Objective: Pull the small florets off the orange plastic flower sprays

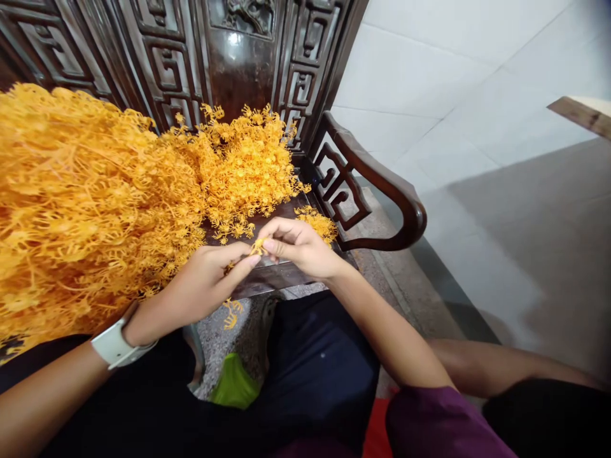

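Note:
My left hand, with a white strap on its wrist, pinches a small yellow plastic flower piece between thumb and fingers. My right hand closes on the same piece from the other side, so the fingertips of both hands nearly meet over the front of the dark wooden bench seat. Below my left hand shows a yellow sprig; whether it hangs or lies on the floor I cannot tell. Behind the hands rises a pile of yellow plastic flower stems, and a smaller yellow heap lies by my right hand.
A much larger mass of yellow stems fills the left side. The bench has a carved back and a curved armrest at the right. Something green is below, between my legs. Another person's bare limb is at lower right.

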The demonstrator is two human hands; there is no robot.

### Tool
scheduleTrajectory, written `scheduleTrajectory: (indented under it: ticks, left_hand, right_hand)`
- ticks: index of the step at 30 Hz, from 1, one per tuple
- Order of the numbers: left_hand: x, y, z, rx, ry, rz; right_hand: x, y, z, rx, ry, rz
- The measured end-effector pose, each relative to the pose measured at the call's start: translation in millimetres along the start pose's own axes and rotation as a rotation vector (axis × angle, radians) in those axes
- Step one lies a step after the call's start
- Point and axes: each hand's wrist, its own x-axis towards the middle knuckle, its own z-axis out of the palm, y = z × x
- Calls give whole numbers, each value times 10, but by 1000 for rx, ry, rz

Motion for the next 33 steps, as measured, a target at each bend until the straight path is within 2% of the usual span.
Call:
scheduleTrajectory:
  ticks: [6,11,17,20,23,25,27,30,32,33]
  left_hand:
    - [20,15,-43,-242,-148,133]
    - [-9,19,-104,-396,-352,105]
    - [-22,84,-167,-550,-497,121]
    - [-12,60,-230,-604,-479,161]
    - [9,-21,-295,-674,-350,111]
    - [33,-86,-306,-690,-248,0]
    - [62,-142,-281,-660,-121,-154]
    - [99,-192,-210,-580,57,-384]
    - [110,-201,-172,-588,117,-485]
    - [112,-200,-160,-613,133,-512]
  right_hand:
    - [-52,23,65,210,-178,34]
    - [-74,11,127,236,-395,28]
    - [-74,-13,196,203,-452,-50]
    - [-99,8,295,306,-477,-88]
    - [-119,2,365,374,-466,-185]
    - [-105,-43,297,311,-381,-220]
    - [-71,-105,74,150,-165,-183]
    - [-32,-137,-527,-279,257,-131]
    - [-51,-77,-995,-603,502,-122]
    - [-75,-26,-1212,-743,592,-64]
